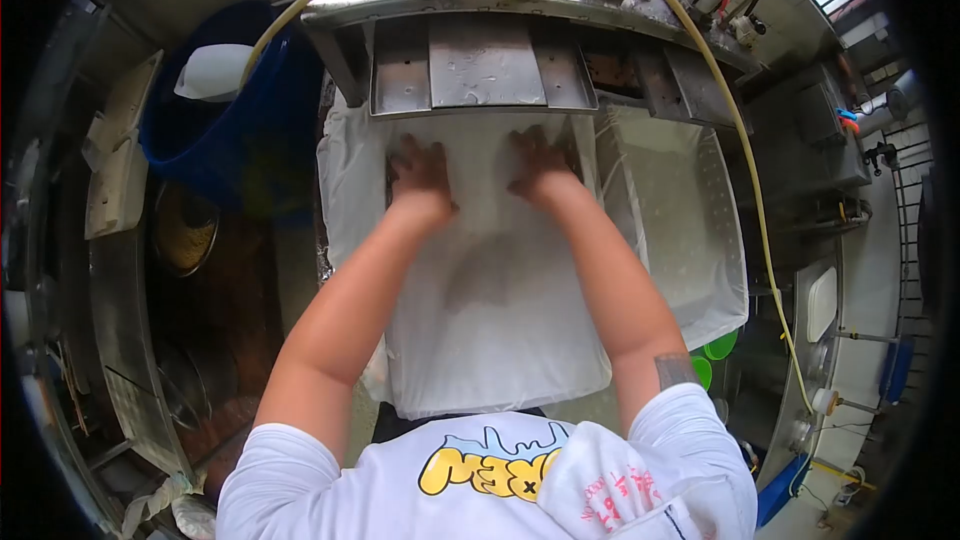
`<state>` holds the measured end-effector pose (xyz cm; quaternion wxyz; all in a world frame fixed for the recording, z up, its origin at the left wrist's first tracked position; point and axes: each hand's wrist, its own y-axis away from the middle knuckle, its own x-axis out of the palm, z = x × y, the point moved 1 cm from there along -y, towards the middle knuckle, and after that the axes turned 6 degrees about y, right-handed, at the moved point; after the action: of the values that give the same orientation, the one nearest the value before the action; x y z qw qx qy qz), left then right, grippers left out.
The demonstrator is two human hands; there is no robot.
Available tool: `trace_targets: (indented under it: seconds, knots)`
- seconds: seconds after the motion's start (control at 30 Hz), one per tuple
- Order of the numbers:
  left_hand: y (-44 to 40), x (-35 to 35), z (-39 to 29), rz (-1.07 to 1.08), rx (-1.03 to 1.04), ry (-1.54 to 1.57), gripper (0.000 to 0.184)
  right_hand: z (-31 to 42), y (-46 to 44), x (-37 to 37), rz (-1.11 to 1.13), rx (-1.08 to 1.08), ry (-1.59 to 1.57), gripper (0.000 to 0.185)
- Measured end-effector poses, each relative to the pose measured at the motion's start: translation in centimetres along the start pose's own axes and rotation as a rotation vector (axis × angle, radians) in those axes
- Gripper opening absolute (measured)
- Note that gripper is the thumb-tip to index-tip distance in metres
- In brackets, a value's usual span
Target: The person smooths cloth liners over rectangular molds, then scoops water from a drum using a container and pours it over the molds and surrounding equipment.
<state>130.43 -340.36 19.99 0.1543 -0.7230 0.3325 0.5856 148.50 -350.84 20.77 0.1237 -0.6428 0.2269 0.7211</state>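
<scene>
Cloth (500, 360): lay near side of machine (485, 65) | Left hand (420, 178), right hand (541, 166): fingers spread wide at far end, contact unclear | Judgement: flat, even palms suited it; dragging risked creases

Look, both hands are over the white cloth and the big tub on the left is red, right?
Not quite: the big tub on the left is blue, not red, as the head view shows. The left hand and right hand are both over the white cloth.
</scene>
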Motion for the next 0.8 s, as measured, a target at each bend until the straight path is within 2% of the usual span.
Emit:
trace_targets:
  seconds: [0.03,0.07,0.1,0.17,0.23,0.27,0.33,0.43,0.47,0.5,0.53,0.6,0.67,0.73,0.8]
  knots:
    - [-1.5,0.7,0.4,0.082,-0.059,0.036,0.104,0.0,-1.5,-0.1,0.275,0.09,-0.033,0.092]
    - [-2.7,0.9,0.7,0.167,-0.12,0.072,0.114,-0.3,-2.6,0.7,0.27,0.087,-0.037,0.092]
    - [-3.6,0.6,0.7,0.165,-0.122,0.067,0.114,-0.7,-3.8,2.6,0.251,0.022,0.033,0.095]
    - [-5.1,0.7,0.6,0.399,-0.171,-0.101,0.128,-1.5,-7.1,5.9,0.242,-0.043,0.1,0.098]
    - [-6.5,1.5,1.3,0.392,-0.097,-0.153,0.124,-2.3,-10.3,8.5,0.36,-0.199,0.379,0.097]
    - [-7.0,2.1,1.6,0.378,-0.021,-0.202,0.12,-2.2,-10.0,8.1,0.376,-0.202,0.376,0.097]
    - [-7.3,2.5,1.5,0.364,-0.003,-0.231,0.12,-1.9,-9.1,5.9,0.392,-0.213,0.356,0.096]
    - [-7.8,2.4,1.4,0.333,0.079,-0.203,0.117,-4.3,-10.7,11.2,0.387,-0.163,0.226,0.087]
    - [-7.0,2.5,1.3,0.32,0.142,-0.149,0.114,-4.0,-8.1,11.0,0.408,-0.163,0.222,0.087]
    - [-5.1,1.9,0.9,0.28,0.172,-0.076,0.099,-3.4,-4.5,9.0,0.186,-0.119,0.051,0.079]
    - [-2.6,2.7,1.0,0.299,0.17,-0.075,0.099,-2.6,-0.7,6.4,-0.039,-0.07,-0.12,0.071]
    - [3.0,2.7,1.7,0.072,0.352,-0.012,0.084,-1.5,6.8,-0.3,0.341,-0.109,-0.076,0.069]
    - [10.7,-2.4,1.1,0.291,0.401,0.2,0.08,-2.4,15.1,-1.5,0.22,-0.398,-0.313,0.075]
    - [17.7,-6.7,0.5,0.314,0.541,0.376,0.075,-1.6,22.1,-6.4,0.368,-0.57,-0.373,0.077]
    - [22.8,-11.8,-1.4,0.469,0.514,0.393,0.08,-0.4,27.1,-9.1,0.507,-0.613,-0.383,0.081]
